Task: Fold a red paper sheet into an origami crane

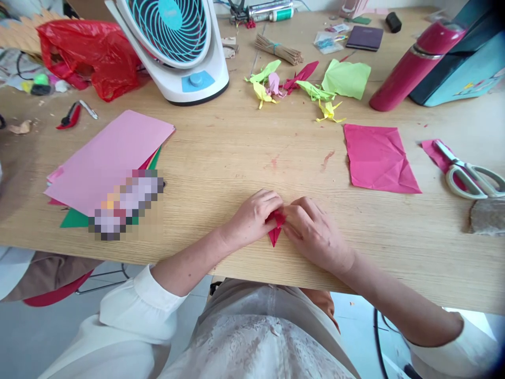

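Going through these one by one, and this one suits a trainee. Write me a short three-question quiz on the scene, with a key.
1. Multiple choice: What do the left hand and right hand have between them?
A) a purple notebook
B) a folded red paper
C) a yellow paper crane

2. True or false: The scissors lie to the right of the creased crimson sheet.

3. Open: Which appliance stands on the desk beyond the stack of coloured paper?

Key:
1. B
2. True
3. The fan
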`<action>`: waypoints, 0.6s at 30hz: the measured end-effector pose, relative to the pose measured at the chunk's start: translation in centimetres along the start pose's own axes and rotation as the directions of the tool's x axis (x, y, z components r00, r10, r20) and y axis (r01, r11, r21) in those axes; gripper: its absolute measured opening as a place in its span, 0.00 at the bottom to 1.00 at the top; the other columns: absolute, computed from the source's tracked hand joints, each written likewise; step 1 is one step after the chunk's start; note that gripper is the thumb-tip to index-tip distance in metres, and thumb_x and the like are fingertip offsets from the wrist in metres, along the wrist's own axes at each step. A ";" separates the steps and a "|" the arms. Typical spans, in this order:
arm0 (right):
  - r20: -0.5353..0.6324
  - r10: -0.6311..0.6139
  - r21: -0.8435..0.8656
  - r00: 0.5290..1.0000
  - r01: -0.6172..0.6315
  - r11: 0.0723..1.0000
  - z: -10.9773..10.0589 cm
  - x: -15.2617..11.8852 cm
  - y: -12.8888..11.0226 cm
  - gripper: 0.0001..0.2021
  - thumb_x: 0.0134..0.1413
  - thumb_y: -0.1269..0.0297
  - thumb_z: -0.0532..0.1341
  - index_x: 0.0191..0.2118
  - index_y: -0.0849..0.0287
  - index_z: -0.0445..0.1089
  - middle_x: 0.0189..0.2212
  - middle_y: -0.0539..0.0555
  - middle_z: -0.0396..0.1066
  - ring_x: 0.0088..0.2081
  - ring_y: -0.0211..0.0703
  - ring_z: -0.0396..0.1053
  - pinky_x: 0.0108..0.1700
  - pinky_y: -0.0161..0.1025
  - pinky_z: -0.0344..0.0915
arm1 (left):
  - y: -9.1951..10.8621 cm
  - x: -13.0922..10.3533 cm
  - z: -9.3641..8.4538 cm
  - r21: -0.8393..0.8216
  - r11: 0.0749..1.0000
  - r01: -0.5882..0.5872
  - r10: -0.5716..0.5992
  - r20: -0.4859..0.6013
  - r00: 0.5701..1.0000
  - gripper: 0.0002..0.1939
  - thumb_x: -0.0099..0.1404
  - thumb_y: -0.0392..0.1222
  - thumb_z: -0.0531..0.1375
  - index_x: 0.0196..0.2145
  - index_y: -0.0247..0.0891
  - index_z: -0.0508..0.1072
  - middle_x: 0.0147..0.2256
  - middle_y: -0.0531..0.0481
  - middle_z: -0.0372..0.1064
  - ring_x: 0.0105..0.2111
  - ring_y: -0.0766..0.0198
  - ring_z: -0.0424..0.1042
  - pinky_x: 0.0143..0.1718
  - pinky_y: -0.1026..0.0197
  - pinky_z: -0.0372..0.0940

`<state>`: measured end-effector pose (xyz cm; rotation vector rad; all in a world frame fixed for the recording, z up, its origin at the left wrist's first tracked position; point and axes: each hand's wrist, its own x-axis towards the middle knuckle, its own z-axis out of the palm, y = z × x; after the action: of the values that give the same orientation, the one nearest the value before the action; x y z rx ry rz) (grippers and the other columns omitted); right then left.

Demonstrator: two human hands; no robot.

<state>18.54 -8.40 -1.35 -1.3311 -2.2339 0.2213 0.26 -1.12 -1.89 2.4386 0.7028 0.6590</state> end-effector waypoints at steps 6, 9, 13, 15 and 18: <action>-0.023 -0.022 0.127 0.999 0.025 0.992 -0.5 -0.1 -0.7 0.08 0.68 0.69 0.55 0.48 0.56 0.67 0.41 0.59 0.69 0.42 0.47 0.69 0.43 0.44 0.69 | -0.1 0.0 0.0 0.011 1.000 -0.021 0.021 0.008 1.000 0.07 0.62 0.27 0.58 0.33 0.38 0.67 0.36 0.47 0.69 0.39 0.57 0.67 0.42 0.56 0.64; -0.041 -0.008 0.162 0.999 0.015 0.987 -0.6 -0.1 -0.5 0.07 0.68 0.69 0.55 0.47 0.56 0.68 0.40 0.58 0.69 0.42 0.47 0.70 0.43 0.43 0.69 | -0.2 0.0 0.1 0.022 0.999 -0.040 0.040 0.006 0.999 0.07 0.62 0.27 0.59 0.33 0.37 0.67 0.36 0.47 0.68 0.39 0.57 0.67 0.42 0.56 0.63; -0.066 -0.024 0.185 0.998 0.036 0.982 -0.4 -0.1 -0.2 0.07 0.68 0.70 0.55 0.44 0.56 0.70 0.38 0.56 0.69 0.40 0.44 0.70 0.41 0.41 0.69 | -0.1 -0.1 0.0 0.035 0.998 -0.043 0.043 -0.001 0.999 0.07 0.62 0.26 0.58 0.33 0.37 0.67 0.35 0.48 0.68 0.38 0.58 0.67 0.42 0.58 0.63; -0.091 -0.043 0.193 0.995 0.060 0.979 -0.2 -0.1 -0.2 0.06 0.68 0.71 0.56 0.44 0.56 0.70 0.38 0.56 0.69 0.39 0.43 0.70 0.41 0.40 0.68 | -0.1 -0.1 0.0 0.043 0.998 -0.035 0.034 0.006 0.999 0.07 0.63 0.26 0.58 0.33 0.37 0.67 0.35 0.48 0.68 0.39 0.59 0.67 0.42 0.58 0.63; -0.114 -0.060 0.204 0.992 0.083 0.976 0.0 -0.1 -0.2 0.06 0.67 0.72 0.57 0.43 0.56 0.69 0.38 0.56 0.69 0.38 0.43 0.70 0.40 0.40 0.68 | -0.1 -0.1 0.0 0.062 0.998 -0.028 0.027 0.015 1.000 0.06 0.63 0.27 0.58 0.33 0.37 0.68 0.35 0.49 0.68 0.38 0.59 0.66 0.42 0.59 0.63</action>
<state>18.45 -8.63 -1.29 -1.1230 -2.1004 0.3393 0.12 -1.12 -1.96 2.5112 0.6947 0.6389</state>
